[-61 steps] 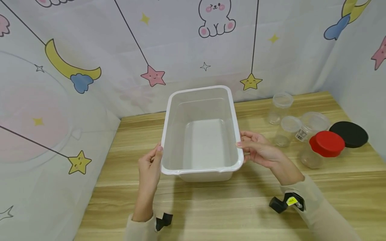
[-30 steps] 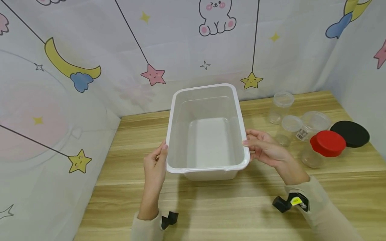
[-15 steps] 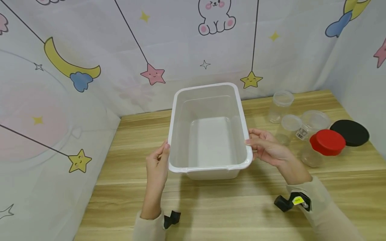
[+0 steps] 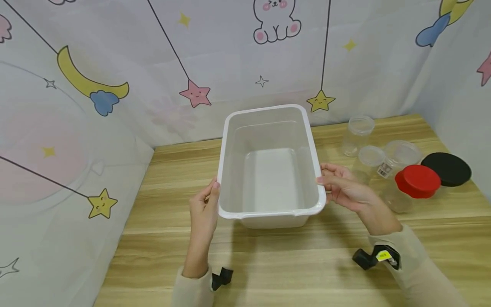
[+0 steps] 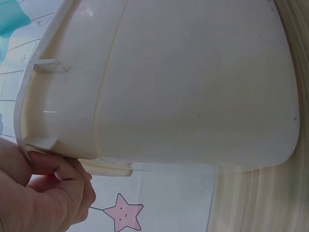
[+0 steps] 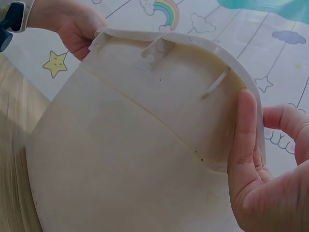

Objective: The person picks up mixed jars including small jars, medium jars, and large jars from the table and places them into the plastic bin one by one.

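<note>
A white rectangular plastic basin (image 4: 270,183), its inside bare, is tipped toward me above the wooden table. My left hand (image 4: 204,211) pinches its left rim, thumb on top. On the opposite rim, my right hand (image 4: 349,189) grips with the thumb over the edge and fingers beneath. The left wrist view shows the basin's outer wall (image 5: 193,87) and the left hand's curled fingers under the lip. From the right wrist, the right hand (image 6: 256,179) is seen on either side of the rim. Whether the basin's bottom touches the table cannot be told.
Several clear plastic jars stand at the table's right, among them a tall jar (image 4: 356,136) and a shorter one (image 4: 370,160). One jar has a red lid (image 4: 418,181), and a black lid (image 4: 446,169) is behind it. A patterned cloth (image 4: 230,55) hangs behind the table.
Both hands have shifted the basin slowly to the right, with a slight move away from me. The grip on each rim looks the same, and the jars have stayed put.
</note>
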{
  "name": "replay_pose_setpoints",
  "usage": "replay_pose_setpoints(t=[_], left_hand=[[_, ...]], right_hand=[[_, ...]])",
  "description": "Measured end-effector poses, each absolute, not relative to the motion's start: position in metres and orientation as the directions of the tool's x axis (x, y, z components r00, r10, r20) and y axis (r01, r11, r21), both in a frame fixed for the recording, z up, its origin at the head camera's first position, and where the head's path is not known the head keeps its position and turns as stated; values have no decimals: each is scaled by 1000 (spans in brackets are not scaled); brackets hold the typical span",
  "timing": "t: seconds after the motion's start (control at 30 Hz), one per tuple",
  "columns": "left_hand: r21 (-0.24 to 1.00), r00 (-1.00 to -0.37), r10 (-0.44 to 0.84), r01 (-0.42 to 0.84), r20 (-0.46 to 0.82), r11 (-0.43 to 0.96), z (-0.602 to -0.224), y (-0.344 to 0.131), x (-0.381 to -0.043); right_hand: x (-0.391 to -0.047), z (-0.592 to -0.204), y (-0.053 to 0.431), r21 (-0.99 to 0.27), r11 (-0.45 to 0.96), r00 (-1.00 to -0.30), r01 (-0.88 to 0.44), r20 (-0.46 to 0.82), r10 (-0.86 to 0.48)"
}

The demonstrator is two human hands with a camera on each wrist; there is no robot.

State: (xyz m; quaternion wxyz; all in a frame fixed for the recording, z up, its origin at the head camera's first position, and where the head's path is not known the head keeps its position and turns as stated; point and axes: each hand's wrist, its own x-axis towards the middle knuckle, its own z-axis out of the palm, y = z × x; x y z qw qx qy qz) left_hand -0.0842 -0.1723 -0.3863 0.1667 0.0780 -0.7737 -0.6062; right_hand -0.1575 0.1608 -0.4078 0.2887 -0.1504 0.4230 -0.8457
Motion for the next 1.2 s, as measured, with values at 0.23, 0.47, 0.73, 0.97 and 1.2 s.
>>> replay_pose_setpoints(t=[0.23, 0.47, 0.73, 0.97, 1.2], left_hand=[[962, -934, -316, 85, 168, 260, -387, -171, -86], [962, -935, -314, 83, 165, 261, -388, -168, -86], [958, -934, -313, 88, 175, 272, -387, -165, -85], [957, -934, -314, 82, 171, 277, -388, -162, -85], [953, -932, -313, 92, 185, 288, -390, -159, -85]], right_hand=[[-158, -406, 164, -802, -481, -789, 354, 21, -615], [-157, -406, 166, -807, -477, -801, 349, 8, -598], [-157, -407, 168, -801, -483, -805, 354, 2, -594], [-156, -406, 171, -796, -487, -805, 360, 0, -594], [-156, -406, 175, -793, -486, -811, 367, -17, -585]])
